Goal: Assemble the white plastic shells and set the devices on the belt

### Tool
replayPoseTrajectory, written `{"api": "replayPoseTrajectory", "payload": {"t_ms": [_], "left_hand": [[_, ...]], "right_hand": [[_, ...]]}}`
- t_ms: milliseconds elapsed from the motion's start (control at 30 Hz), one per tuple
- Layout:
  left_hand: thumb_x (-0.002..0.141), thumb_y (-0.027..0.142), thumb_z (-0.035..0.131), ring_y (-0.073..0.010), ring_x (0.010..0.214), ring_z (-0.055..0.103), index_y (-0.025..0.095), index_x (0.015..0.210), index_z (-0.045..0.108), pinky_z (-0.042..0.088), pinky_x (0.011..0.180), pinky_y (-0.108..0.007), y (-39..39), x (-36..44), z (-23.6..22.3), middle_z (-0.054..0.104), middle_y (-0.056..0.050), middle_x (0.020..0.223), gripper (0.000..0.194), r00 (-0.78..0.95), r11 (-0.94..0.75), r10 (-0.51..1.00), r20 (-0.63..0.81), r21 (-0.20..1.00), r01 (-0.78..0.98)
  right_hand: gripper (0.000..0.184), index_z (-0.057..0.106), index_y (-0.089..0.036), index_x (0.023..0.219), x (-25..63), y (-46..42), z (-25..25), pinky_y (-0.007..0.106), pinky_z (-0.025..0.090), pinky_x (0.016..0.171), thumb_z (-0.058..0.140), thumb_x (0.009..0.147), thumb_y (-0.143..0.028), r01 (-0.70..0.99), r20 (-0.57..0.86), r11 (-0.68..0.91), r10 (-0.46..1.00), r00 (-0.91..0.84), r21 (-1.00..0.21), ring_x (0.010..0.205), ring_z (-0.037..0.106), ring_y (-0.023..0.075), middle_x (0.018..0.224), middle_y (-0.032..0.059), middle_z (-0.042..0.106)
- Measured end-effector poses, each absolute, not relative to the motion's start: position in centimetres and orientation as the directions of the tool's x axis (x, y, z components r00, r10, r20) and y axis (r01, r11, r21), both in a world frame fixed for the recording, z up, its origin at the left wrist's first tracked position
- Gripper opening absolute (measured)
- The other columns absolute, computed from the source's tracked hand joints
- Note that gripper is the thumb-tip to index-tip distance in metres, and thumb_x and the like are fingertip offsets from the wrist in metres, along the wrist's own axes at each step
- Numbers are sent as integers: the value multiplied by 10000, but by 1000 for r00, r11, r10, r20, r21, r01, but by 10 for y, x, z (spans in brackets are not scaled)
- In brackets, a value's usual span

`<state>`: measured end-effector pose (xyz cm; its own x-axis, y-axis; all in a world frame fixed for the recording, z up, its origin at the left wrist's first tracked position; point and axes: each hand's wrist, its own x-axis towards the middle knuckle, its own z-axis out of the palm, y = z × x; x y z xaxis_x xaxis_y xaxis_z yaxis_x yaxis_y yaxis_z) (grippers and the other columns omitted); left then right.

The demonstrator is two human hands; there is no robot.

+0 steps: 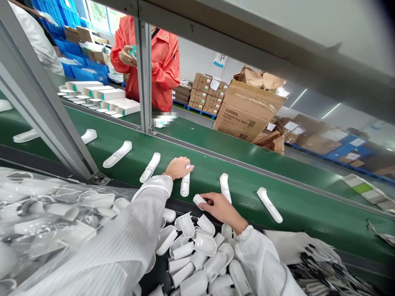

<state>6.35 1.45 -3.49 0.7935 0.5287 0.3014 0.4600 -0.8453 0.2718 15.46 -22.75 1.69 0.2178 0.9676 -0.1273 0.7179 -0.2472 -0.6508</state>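
Clasping white handset (185, 186) in fingers of left hand (178, 167) — pinching white cover (198, 200), at four o'clock from handset, in fingers of right hand (221, 207).

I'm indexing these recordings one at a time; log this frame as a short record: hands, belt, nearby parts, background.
Left hand: over the upper end of a white handheld device
Right hand: holding a small white piece
Belt: green, bearing more white devices
Between forearms: pile of loose white shells
Far left: clear plastic bag of white parts
Background: person in red jacket; open cardboard carton
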Motion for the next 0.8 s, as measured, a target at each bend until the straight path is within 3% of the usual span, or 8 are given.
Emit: {"api": "replayPoseTrajectory", "payload": {"t_ms": [133,267,433,600,800], "left_hand": [[927,420,456,-243,982,603,212,851,636,403,863,-366,9,73,-39,673,-71,949,285,738,-796,603,302,283,535],[925,398,456,-254,1000,604,204,880,652,393,874,-383,1,82,-42,687,-84,976,279,687,-753,658,310,301,585],[924,389,457,-258,978,612,195,876,656,398,848,-390,-6,93,-44,693,-89,968,282,682,-759,651,334,306,575],[915,383,471,-271,957,619,190,860,651,395,838,-402,-15,103,-45,692,-99,928,270,676,-753,657,333,332,568],[913,378,481,-279,971,619,189,860,647,399,835,-408,-25,114,-46,690,-106,943,257,678,-748,659,324,371,550]], "right_hand": [[339,729,-231,1085,149,-219,19,268,494,778,605,776,-165,735,-108,-286,954,280,-615,798,664,176,882,0,749],[329,686,-211,1154,141,-203,9,250,508,790,593,839,-198,716,-18,-359,900,436,-599,812,685,168,928,21,750],[352,645,-202,1255,135,-195,0,282,480,851,576,911,-238,839,48,-346,915,402,-420,886,682,206,1000,71,740],[403,580,-224,1346,135,-203,7,276,447,911,547,945,-253,914,3,-320,944,331,-248,1088,634,229,1167,78,711],[384,579,-273,1336,136,-213,18,279,471,776,523,957,-283,920,-64,-385,922,381,-73,1012,651,238,1107,65,733]]}}
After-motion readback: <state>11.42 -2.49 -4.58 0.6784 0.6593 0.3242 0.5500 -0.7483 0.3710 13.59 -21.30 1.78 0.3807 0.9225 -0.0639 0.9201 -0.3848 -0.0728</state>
